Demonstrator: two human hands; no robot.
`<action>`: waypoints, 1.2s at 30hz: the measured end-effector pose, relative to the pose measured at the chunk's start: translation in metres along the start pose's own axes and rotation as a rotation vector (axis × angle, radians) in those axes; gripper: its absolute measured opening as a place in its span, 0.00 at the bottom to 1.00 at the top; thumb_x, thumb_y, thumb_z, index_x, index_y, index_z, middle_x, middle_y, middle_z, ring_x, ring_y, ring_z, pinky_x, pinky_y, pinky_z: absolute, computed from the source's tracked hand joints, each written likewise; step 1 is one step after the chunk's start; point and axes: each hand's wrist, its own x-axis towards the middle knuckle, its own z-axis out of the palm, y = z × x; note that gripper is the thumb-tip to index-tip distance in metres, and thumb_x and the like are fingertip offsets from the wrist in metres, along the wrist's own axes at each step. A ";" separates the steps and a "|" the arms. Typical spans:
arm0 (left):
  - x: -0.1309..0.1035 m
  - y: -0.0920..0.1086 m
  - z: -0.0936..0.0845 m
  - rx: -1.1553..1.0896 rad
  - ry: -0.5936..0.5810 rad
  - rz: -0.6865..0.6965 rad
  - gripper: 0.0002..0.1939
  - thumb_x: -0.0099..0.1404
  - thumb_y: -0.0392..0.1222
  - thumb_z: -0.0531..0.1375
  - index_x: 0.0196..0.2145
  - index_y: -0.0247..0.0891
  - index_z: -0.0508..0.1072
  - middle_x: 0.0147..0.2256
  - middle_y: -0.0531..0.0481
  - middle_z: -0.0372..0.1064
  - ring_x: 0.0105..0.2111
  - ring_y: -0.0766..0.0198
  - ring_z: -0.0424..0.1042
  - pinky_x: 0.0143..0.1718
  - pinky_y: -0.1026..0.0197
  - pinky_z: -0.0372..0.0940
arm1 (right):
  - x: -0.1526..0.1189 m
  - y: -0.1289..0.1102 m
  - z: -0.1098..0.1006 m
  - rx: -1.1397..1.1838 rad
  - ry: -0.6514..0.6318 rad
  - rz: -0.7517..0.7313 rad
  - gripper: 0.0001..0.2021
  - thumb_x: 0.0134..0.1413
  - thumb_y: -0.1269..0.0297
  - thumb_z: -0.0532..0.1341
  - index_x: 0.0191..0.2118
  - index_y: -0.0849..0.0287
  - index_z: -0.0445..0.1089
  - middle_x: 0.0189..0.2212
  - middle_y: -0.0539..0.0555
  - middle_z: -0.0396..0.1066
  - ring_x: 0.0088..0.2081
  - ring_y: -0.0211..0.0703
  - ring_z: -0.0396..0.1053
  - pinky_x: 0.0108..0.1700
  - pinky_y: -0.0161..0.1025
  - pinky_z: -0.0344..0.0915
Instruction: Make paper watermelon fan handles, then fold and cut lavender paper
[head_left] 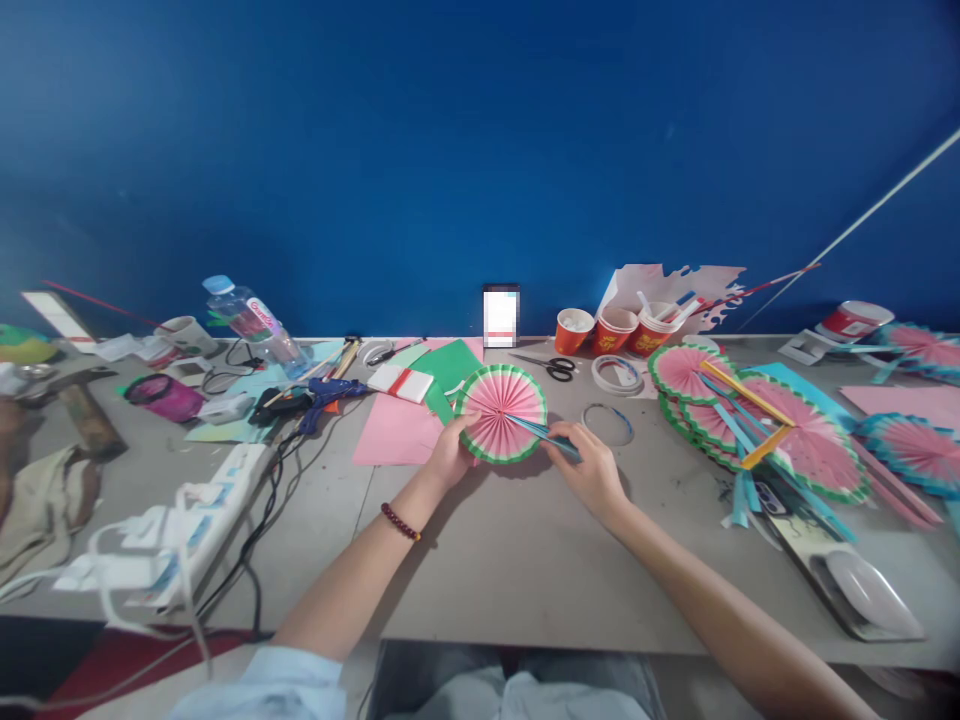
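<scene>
Above the middle of the table I hold a round pleated paper fan (501, 390), pink with a green scalloped rim. My left hand (452, 450) is closed on its lower left edge, with the fingers partly hidden behind it. Between the fingers of my right hand (589, 465) is a slim blue pointed thing (534, 428), tweezer-like in shape. Its narrow end lies over the fan's centre; whether it touches the paper I cannot tell. Pink paper (394, 432) and green paper (457, 362) lie behind my left hand.
Finished-looking fans (799, 430) are piled at the right near a computer mouse (866, 590). Black scissors (555, 368), tape rolls (616, 375) and red cups (574, 330) stand behind. A blue glue gun (326, 398), a bottle (259, 325) and a corded power strip (214, 525) occupy the left.
</scene>
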 end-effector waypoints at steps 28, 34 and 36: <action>-0.009 -0.007 0.007 0.042 -0.160 0.035 0.18 0.56 0.49 0.63 0.42 0.35 0.74 0.42 0.43 0.74 0.41 0.54 0.73 0.41 0.57 0.67 | -0.004 0.006 0.007 0.020 0.100 0.119 0.09 0.58 0.59 0.57 0.37 0.56 0.71 0.31 0.52 0.74 0.34 0.42 0.73 0.37 0.35 0.66; -0.009 -0.011 0.004 0.040 -0.198 -0.011 0.16 0.52 0.43 0.66 0.39 0.37 0.75 0.40 0.44 0.75 0.40 0.56 0.73 0.39 0.57 0.67 | -0.003 0.007 0.007 0.048 0.092 0.162 0.09 0.57 0.57 0.57 0.37 0.57 0.69 0.32 0.53 0.74 0.35 0.44 0.73 0.38 0.37 0.66; -0.007 -0.011 0.004 0.042 -0.151 -0.039 0.13 0.53 0.41 0.65 0.37 0.35 0.75 0.38 0.45 0.75 0.37 0.58 0.73 0.38 0.58 0.67 | -0.003 0.006 0.007 0.086 0.073 0.193 0.10 0.56 0.56 0.58 0.39 0.57 0.69 0.33 0.54 0.74 0.37 0.46 0.74 0.38 0.37 0.67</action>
